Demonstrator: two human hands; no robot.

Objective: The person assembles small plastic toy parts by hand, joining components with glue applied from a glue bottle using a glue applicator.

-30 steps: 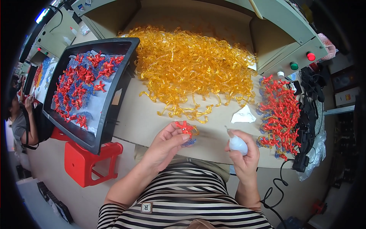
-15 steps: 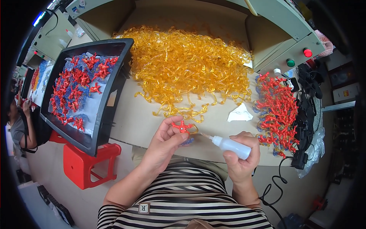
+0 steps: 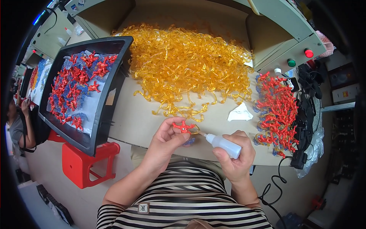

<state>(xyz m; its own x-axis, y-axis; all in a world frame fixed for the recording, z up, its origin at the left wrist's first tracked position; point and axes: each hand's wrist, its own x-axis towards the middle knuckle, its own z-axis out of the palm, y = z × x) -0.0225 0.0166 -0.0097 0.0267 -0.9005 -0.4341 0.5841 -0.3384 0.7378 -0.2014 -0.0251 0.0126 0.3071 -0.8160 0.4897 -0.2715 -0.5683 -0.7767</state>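
Between the thumb and fingers of my left hand [image 3: 164, 139] is a small red plastic figure [image 3: 183, 127]. A translucent yellow curled piece sticks out from its right side, and a bit of clear blue plastic shows beneath it. My right hand [image 3: 238, 152] is closed round a small white squeeze bottle [image 3: 225, 146] with a thin nozzle. The bottle lies tilted, its nozzle tip pointing left at the yellow piece; whether they touch I cannot tell. Beyond my hands spreads a big heap of translucent yellow curled pieces [image 3: 190, 68].
To the left a black tray [image 3: 100, 122] holds red and blue figures, above a red stool [image 3: 78, 164]. A pile of red figures [image 3: 276, 110] lies at right, beside black cables [image 3: 305, 126]. A crumpled white paper [image 3: 240, 113] sits near the heap. Another person [image 3: 24, 129] is at far left.
My right hand has brought the bottle a little left, so its nozzle is closer to the figure. My left hand has barely moved.
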